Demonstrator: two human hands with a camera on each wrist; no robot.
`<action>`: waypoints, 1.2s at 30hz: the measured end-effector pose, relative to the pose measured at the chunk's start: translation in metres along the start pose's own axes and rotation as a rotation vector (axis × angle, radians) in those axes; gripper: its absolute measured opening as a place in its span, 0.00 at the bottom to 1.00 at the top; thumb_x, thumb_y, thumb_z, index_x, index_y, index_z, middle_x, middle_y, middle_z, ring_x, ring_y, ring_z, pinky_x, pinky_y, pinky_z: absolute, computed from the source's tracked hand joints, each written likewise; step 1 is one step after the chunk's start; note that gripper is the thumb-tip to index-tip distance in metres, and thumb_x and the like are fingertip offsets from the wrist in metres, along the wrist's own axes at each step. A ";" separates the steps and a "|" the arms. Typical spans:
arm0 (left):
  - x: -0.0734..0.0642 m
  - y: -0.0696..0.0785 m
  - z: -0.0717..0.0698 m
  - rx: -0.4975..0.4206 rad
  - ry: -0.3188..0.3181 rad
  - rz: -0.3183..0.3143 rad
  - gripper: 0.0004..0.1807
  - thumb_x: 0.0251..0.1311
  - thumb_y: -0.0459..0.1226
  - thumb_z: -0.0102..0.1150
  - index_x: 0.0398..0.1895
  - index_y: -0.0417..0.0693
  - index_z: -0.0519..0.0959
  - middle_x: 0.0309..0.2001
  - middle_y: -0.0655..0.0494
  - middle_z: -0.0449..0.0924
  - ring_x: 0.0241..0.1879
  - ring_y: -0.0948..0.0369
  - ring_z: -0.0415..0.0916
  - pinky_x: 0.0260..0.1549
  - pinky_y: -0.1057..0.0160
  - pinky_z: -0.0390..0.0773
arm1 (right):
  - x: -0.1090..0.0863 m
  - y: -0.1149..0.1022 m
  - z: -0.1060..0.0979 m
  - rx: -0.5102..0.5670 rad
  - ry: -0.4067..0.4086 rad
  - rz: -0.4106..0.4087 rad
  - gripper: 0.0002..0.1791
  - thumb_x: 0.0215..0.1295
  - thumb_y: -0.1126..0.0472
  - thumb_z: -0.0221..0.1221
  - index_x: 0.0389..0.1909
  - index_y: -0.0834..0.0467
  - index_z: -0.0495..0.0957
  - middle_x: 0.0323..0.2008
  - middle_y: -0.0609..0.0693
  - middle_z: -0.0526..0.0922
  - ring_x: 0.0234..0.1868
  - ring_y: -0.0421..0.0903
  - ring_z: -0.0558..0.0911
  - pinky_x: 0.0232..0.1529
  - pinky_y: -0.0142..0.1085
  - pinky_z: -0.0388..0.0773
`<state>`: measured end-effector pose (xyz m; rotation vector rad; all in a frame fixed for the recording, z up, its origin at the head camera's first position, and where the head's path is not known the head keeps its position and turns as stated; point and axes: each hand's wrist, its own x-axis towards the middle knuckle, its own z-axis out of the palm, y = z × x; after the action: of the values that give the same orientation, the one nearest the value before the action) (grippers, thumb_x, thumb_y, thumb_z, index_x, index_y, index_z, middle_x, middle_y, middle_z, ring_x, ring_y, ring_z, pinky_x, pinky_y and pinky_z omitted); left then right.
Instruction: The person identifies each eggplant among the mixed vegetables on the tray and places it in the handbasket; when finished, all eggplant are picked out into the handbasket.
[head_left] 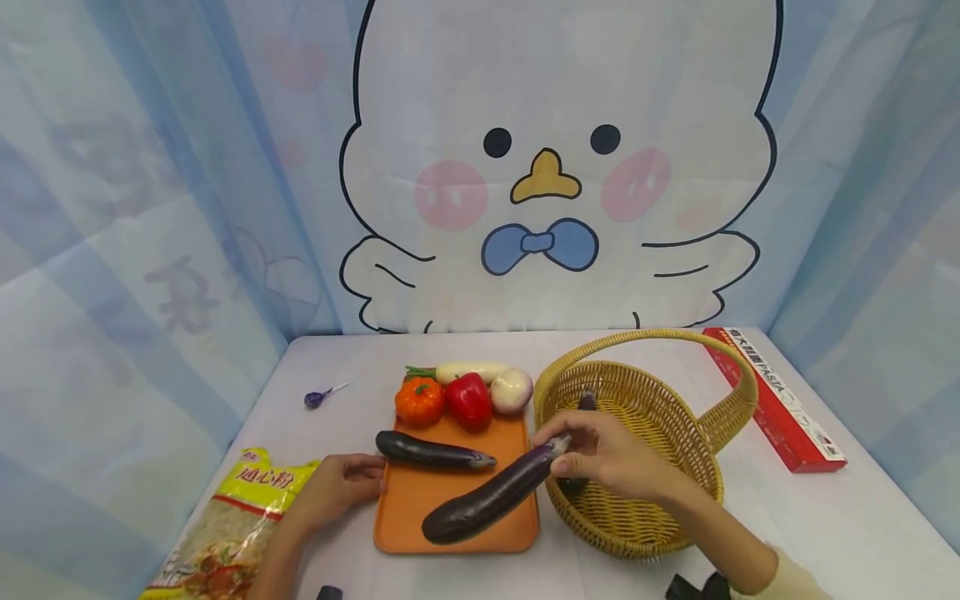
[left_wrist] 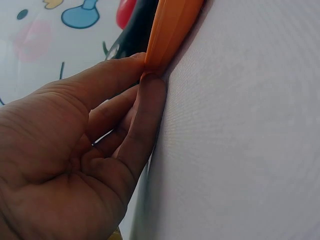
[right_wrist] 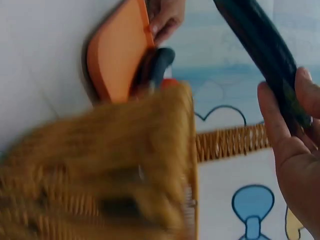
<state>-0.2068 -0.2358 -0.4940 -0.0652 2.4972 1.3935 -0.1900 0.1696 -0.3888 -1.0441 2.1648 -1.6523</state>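
My right hand [head_left: 611, 454] pinches a long dark purple eggplant [head_left: 491, 504] by its stem end. The eggplant slants over the orange tray [head_left: 397, 529], its thick end toward the near left; in the right wrist view this eggplant [right_wrist: 262, 45] is lifted off the surface. At the tray's left edge, my left hand [head_left: 341, 492] pinches the rim between thumb and finger, which the left wrist view shows close up at the tray's corner [left_wrist: 172, 35]. A second eggplant [head_left: 431, 451] lies across the tray. Behind it sit an orange pumpkin [head_left: 420, 402], a red bell pepper [head_left: 469, 402], a whitish round vegetable [head_left: 512, 392] and a white radish [head_left: 468, 371].
Right of the tray stands a wicker basket [head_left: 675, 408] with a high arched handle; a dark purple vegetable [head_left: 587, 400] inside is partly hidden by my hand. A red pasta box [head_left: 787, 417] lies beyond. To the left are a pasta bag [head_left: 240, 525] and a lollipop [head_left: 315, 400].
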 end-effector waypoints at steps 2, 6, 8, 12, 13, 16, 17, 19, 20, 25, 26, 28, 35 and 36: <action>0.000 0.000 0.000 0.000 0.000 0.002 0.24 0.55 0.43 0.73 0.53 0.40 0.82 0.39 0.55 0.85 0.40 0.58 0.81 0.45 0.54 0.80 | 0.000 -0.001 -0.014 -0.043 -0.035 0.011 0.12 0.65 0.66 0.63 0.49 0.56 0.81 0.41 0.54 0.80 0.36 0.48 0.78 0.39 0.38 0.79; -0.001 0.001 -0.001 -0.004 -0.001 0.005 0.25 0.55 0.43 0.73 0.53 0.40 0.82 0.39 0.54 0.85 0.41 0.58 0.81 0.46 0.54 0.80 | -0.001 -0.004 -0.043 -0.136 -0.088 0.012 0.12 0.64 0.66 0.64 0.48 0.54 0.81 0.43 0.52 0.81 0.39 0.49 0.77 0.40 0.38 0.78; -0.001 0.001 -0.001 -0.007 0.001 -0.002 0.25 0.54 0.44 0.73 0.53 0.40 0.82 0.39 0.55 0.85 0.40 0.58 0.81 0.46 0.54 0.80 | -0.001 -0.004 -0.055 -0.155 -0.118 0.001 0.12 0.65 0.67 0.63 0.48 0.54 0.80 0.44 0.52 0.81 0.40 0.50 0.77 0.40 0.39 0.78; -0.002 0.001 -0.001 -0.004 0.000 -0.011 0.25 0.54 0.44 0.73 0.53 0.40 0.82 0.39 0.55 0.85 0.40 0.59 0.81 0.46 0.53 0.80 | 0.000 -0.005 -0.076 -0.178 -0.176 0.013 0.13 0.66 0.67 0.62 0.50 0.55 0.80 0.46 0.52 0.81 0.41 0.50 0.78 0.42 0.40 0.78; -0.002 0.000 -0.001 -0.003 0.000 -0.010 0.25 0.54 0.44 0.73 0.53 0.40 0.82 0.39 0.55 0.85 0.40 0.59 0.81 0.46 0.53 0.80 | 0.000 -0.005 -0.080 -0.189 -0.189 0.015 0.13 0.66 0.67 0.61 0.51 0.55 0.79 0.46 0.51 0.81 0.41 0.50 0.78 0.43 0.40 0.78; -0.002 -0.001 -0.001 0.005 -0.002 0.004 0.26 0.54 0.44 0.73 0.53 0.40 0.82 0.39 0.55 0.85 0.40 0.58 0.81 0.46 0.53 0.79 | 0.003 -0.004 -0.090 -0.215 -0.229 -0.004 0.13 0.67 0.67 0.60 0.52 0.55 0.79 0.47 0.51 0.81 0.43 0.51 0.78 0.45 0.41 0.78; -0.002 -0.001 -0.001 0.006 -0.001 0.006 0.26 0.54 0.44 0.73 0.53 0.40 0.82 0.39 0.55 0.85 0.40 0.58 0.81 0.46 0.53 0.79 | 0.004 -0.003 -0.093 -0.218 -0.241 -0.013 0.13 0.67 0.68 0.60 0.52 0.56 0.78 0.48 0.51 0.80 0.43 0.52 0.78 0.45 0.42 0.79; -0.002 -0.002 -0.001 0.004 -0.001 0.011 0.26 0.53 0.44 0.74 0.53 0.40 0.82 0.39 0.54 0.85 0.40 0.58 0.81 0.46 0.52 0.79 | 0.005 0.000 -0.098 -0.216 -0.264 -0.019 0.13 0.67 0.68 0.59 0.52 0.56 0.78 0.48 0.52 0.80 0.44 0.53 0.78 0.45 0.43 0.79; -0.002 -0.002 -0.001 0.003 0.000 0.011 0.26 0.53 0.44 0.74 0.53 0.40 0.82 0.39 0.55 0.85 0.40 0.58 0.81 0.46 0.52 0.79 | 0.005 0.001 -0.100 -0.211 -0.274 -0.019 0.13 0.67 0.68 0.59 0.52 0.56 0.78 0.49 0.52 0.79 0.45 0.53 0.78 0.45 0.44 0.79; -0.001 -0.002 0.000 -0.004 -0.004 0.011 0.27 0.53 0.45 0.74 0.53 0.39 0.82 0.39 0.54 0.85 0.40 0.58 0.81 0.46 0.52 0.79 | 0.004 0.005 -0.112 -0.148 -0.310 0.030 0.14 0.66 0.70 0.58 0.51 0.56 0.78 0.49 0.55 0.79 0.46 0.55 0.77 0.44 0.46 0.80; -0.001 -0.001 0.000 -0.003 -0.004 0.011 0.27 0.53 0.45 0.74 0.53 0.39 0.82 0.39 0.55 0.85 0.41 0.58 0.81 0.46 0.52 0.79 | 0.004 0.005 -0.114 -0.140 -0.316 0.028 0.14 0.66 0.70 0.58 0.51 0.57 0.78 0.48 0.55 0.79 0.46 0.55 0.78 0.44 0.46 0.80; -0.001 -0.001 0.000 -0.001 -0.003 0.011 0.27 0.53 0.45 0.74 0.53 0.39 0.82 0.39 0.55 0.85 0.40 0.58 0.81 0.46 0.52 0.79 | 0.004 0.007 -0.117 -0.130 -0.326 0.009 0.14 0.66 0.72 0.57 0.51 0.58 0.78 0.47 0.56 0.79 0.45 0.54 0.78 0.43 0.45 0.81; -0.003 0.003 -0.001 0.006 0.000 0.015 0.25 0.54 0.43 0.73 0.53 0.38 0.81 0.38 0.55 0.85 0.40 0.58 0.81 0.46 0.53 0.79 | 0.012 0.005 -0.123 -0.154 -0.358 -0.015 0.12 0.68 0.72 0.56 0.51 0.61 0.77 0.46 0.55 0.80 0.40 0.52 0.79 0.39 0.43 0.80; -0.003 0.003 -0.001 0.007 0.003 0.013 0.25 0.54 0.43 0.73 0.53 0.38 0.82 0.38 0.55 0.85 0.40 0.58 0.81 0.46 0.53 0.79 | 0.013 0.005 -0.124 -0.161 -0.362 -0.009 0.12 0.68 0.71 0.57 0.50 0.62 0.77 0.45 0.55 0.80 0.39 0.52 0.79 0.39 0.42 0.80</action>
<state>-0.2043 -0.2351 -0.4897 -0.0504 2.5086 1.3911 -0.2716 0.2543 -0.3478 -1.2844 2.0736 -1.1936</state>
